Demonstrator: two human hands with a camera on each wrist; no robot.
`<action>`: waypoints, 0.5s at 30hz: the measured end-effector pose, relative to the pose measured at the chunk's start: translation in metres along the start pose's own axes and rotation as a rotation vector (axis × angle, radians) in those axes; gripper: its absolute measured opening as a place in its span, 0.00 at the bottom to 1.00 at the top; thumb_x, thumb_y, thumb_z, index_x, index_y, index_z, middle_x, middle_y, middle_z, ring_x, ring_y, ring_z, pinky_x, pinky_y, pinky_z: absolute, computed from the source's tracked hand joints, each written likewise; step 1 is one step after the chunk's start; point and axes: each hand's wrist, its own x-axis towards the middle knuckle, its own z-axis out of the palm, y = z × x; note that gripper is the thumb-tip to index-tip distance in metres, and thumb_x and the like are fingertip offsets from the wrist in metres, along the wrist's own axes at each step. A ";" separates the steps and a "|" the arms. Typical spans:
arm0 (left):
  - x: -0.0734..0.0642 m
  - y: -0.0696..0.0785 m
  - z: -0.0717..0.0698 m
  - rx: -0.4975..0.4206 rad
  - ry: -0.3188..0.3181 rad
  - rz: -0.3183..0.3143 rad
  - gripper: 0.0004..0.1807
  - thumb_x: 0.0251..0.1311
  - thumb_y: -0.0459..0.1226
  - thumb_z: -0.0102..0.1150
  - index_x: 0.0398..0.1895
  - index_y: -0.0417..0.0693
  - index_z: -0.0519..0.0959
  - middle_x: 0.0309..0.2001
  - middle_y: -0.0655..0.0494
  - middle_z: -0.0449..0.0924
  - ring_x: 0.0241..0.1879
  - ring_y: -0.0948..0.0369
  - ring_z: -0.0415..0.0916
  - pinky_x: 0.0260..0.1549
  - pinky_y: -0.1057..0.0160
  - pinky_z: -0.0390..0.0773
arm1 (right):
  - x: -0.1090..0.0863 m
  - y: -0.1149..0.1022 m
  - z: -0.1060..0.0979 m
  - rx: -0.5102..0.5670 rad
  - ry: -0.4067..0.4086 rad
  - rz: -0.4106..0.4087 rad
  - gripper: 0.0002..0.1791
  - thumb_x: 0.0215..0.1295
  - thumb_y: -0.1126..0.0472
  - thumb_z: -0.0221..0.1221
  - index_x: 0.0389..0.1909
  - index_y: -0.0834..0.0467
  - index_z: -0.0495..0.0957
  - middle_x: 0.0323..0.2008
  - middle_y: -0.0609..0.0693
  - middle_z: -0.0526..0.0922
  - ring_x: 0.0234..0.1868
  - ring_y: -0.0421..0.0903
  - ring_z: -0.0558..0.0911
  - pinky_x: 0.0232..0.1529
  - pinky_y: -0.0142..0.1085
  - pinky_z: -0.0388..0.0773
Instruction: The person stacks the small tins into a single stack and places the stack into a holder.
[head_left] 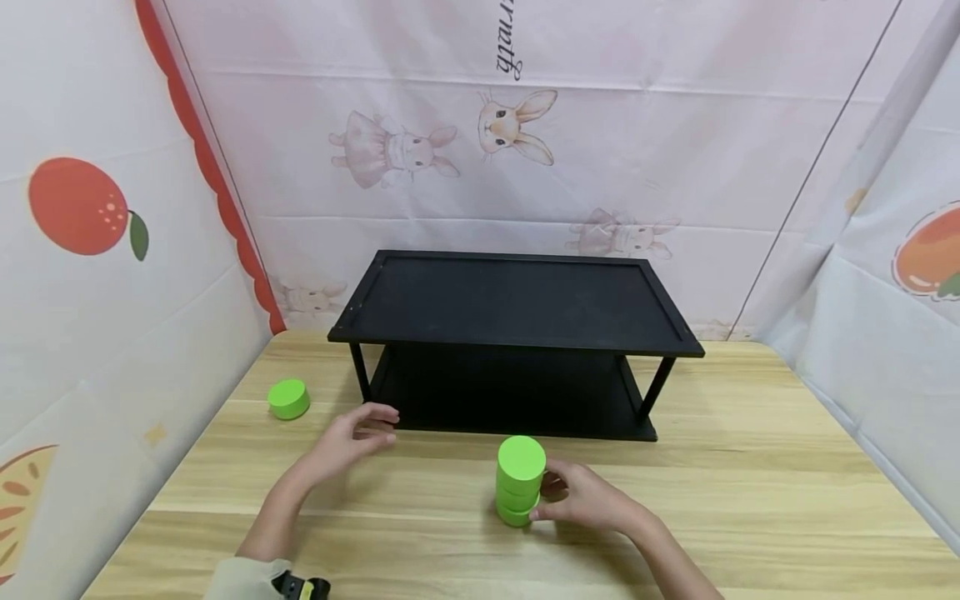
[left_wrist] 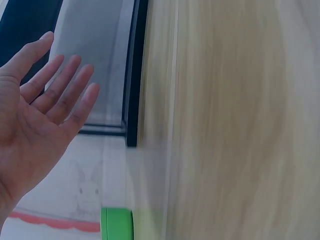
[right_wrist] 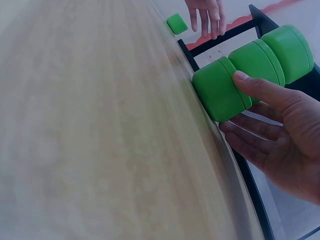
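Three green round lidded containers (head_left: 518,483) stand stacked on the wooden table. My right hand (head_left: 588,497) is at the right side of this stack. In the right wrist view its thumb (right_wrist: 262,90) lies against the lowest container (right_wrist: 215,90) near the lid seam, with the fingers curled behind. My left hand (head_left: 348,443) hovers near the front left corner of the black shelf, fingers spread in the left wrist view and holding nothing. A single green container (head_left: 288,400) sits on the table beyond the left hand, left of the shelf.
A black two-tier shelf (head_left: 510,304) stands at the back of the table (head_left: 750,467), behind the stack. Printed fabric (head_left: 420,50) hangs behind it and along both sides.
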 end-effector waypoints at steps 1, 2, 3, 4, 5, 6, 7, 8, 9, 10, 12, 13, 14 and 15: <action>-0.001 -0.001 -0.003 0.011 0.023 -0.016 0.20 0.58 0.33 0.60 0.51 0.31 0.71 0.49 0.36 0.72 0.48 0.45 0.71 0.44 0.64 0.75 | 0.000 0.000 0.000 0.002 0.000 0.000 0.26 0.49 0.57 0.69 0.50 0.56 0.72 0.42 0.45 0.78 0.44 0.46 0.78 0.46 0.40 0.76; -0.002 -0.002 -0.006 0.019 0.048 -0.031 0.21 0.58 0.33 0.60 0.52 0.31 0.71 0.49 0.36 0.72 0.49 0.45 0.71 0.45 0.64 0.74 | 0.000 0.000 0.000 0.004 -0.001 0.000 0.26 0.49 0.57 0.69 0.50 0.56 0.72 0.42 0.44 0.78 0.44 0.46 0.78 0.46 0.39 0.76; -0.002 -0.003 -0.009 0.031 0.075 -0.046 0.21 0.58 0.34 0.60 0.52 0.31 0.71 0.50 0.37 0.73 0.49 0.46 0.71 0.46 0.63 0.74 | 0.000 -0.001 0.000 0.005 -0.002 0.000 0.26 0.49 0.57 0.69 0.50 0.56 0.72 0.42 0.44 0.78 0.44 0.46 0.78 0.46 0.39 0.76; -0.003 -0.003 -0.012 0.043 0.104 -0.061 0.21 0.58 0.35 0.60 0.52 0.32 0.71 0.50 0.37 0.72 0.50 0.45 0.70 0.46 0.62 0.74 | -0.001 -0.001 -0.001 0.007 -0.003 0.000 0.26 0.49 0.57 0.69 0.50 0.56 0.72 0.42 0.44 0.78 0.44 0.46 0.78 0.46 0.39 0.76; -0.004 -0.004 -0.014 0.058 0.132 -0.070 0.22 0.59 0.35 0.60 0.53 0.32 0.70 0.50 0.37 0.72 0.51 0.45 0.70 0.47 0.60 0.73 | -0.001 -0.001 -0.001 0.008 -0.003 0.000 0.26 0.49 0.57 0.69 0.50 0.56 0.72 0.42 0.44 0.78 0.44 0.46 0.78 0.46 0.39 0.76; -0.004 -0.005 -0.017 0.069 0.162 -0.077 0.22 0.59 0.35 0.59 0.53 0.31 0.70 0.50 0.36 0.72 0.51 0.44 0.69 0.48 0.58 0.73 | -0.001 -0.001 -0.001 0.009 -0.003 0.000 0.26 0.49 0.57 0.69 0.50 0.56 0.72 0.41 0.44 0.78 0.44 0.46 0.78 0.46 0.39 0.76; -0.005 -0.005 -0.019 0.078 0.193 -0.082 0.22 0.59 0.35 0.59 0.53 0.30 0.69 0.50 0.35 0.72 0.51 0.44 0.69 0.49 0.56 0.73 | -0.001 -0.001 -0.001 0.010 -0.003 -0.001 0.26 0.49 0.57 0.69 0.50 0.57 0.72 0.41 0.44 0.78 0.44 0.46 0.78 0.46 0.39 0.76; -0.005 -0.006 -0.022 0.088 0.222 -0.087 0.22 0.59 0.34 0.59 0.54 0.29 0.69 0.51 0.34 0.71 0.52 0.43 0.69 0.49 0.54 0.72 | -0.001 -0.001 -0.001 0.011 -0.003 0.000 0.26 0.49 0.57 0.69 0.50 0.57 0.72 0.41 0.44 0.78 0.43 0.46 0.78 0.46 0.39 0.76; -0.005 -0.007 -0.024 0.099 0.250 -0.091 0.22 0.60 0.33 0.58 0.54 0.29 0.69 0.51 0.34 0.70 0.52 0.43 0.68 0.50 0.53 0.71 | -0.001 -0.001 -0.001 0.009 -0.003 0.000 0.26 0.49 0.57 0.69 0.50 0.57 0.72 0.41 0.44 0.78 0.43 0.46 0.78 0.46 0.39 0.76; -0.005 -0.007 -0.027 0.109 0.275 -0.095 0.22 0.60 0.33 0.57 0.54 0.28 0.68 0.51 0.33 0.70 0.53 0.42 0.68 0.50 0.52 0.71 | -0.001 -0.001 -0.001 0.007 -0.002 0.001 0.26 0.49 0.57 0.69 0.50 0.57 0.72 0.41 0.44 0.78 0.43 0.46 0.78 0.46 0.39 0.76; -0.005 -0.008 -0.032 0.128 0.319 -0.106 0.21 0.61 0.32 0.56 0.54 0.28 0.67 0.52 0.32 0.69 0.53 0.42 0.67 0.51 0.50 0.69 | -0.001 -0.001 -0.001 0.003 -0.002 0.002 0.27 0.49 0.57 0.69 0.50 0.56 0.72 0.41 0.44 0.78 0.43 0.45 0.78 0.46 0.39 0.76; -0.004 -0.009 -0.034 0.134 0.338 -0.111 0.22 0.61 0.33 0.56 0.55 0.28 0.67 0.53 0.32 0.68 0.54 0.42 0.66 0.51 0.49 0.69 | -0.001 -0.001 -0.002 0.002 -0.002 0.003 0.27 0.49 0.57 0.69 0.50 0.56 0.72 0.41 0.44 0.78 0.43 0.45 0.78 0.46 0.39 0.76; -0.003 -0.009 -0.037 0.140 0.357 -0.117 0.22 0.61 0.33 0.56 0.55 0.28 0.67 0.53 0.33 0.68 0.54 0.42 0.66 0.52 0.48 0.68 | -0.001 -0.001 -0.002 0.001 -0.002 0.003 0.27 0.49 0.56 0.69 0.50 0.56 0.72 0.41 0.44 0.78 0.43 0.45 0.78 0.46 0.39 0.76; -0.003 -0.009 -0.039 0.152 0.377 -0.124 0.22 0.62 0.34 0.55 0.55 0.28 0.66 0.54 0.33 0.67 0.54 0.42 0.65 0.52 0.48 0.68 | -0.001 -0.001 -0.002 0.001 -0.003 0.004 0.27 0.49 0.56 0.69 0.50 0.56 0.72 0.41 0.44 0.78 0.43 0.45 0.78 0.46 0.39 0.76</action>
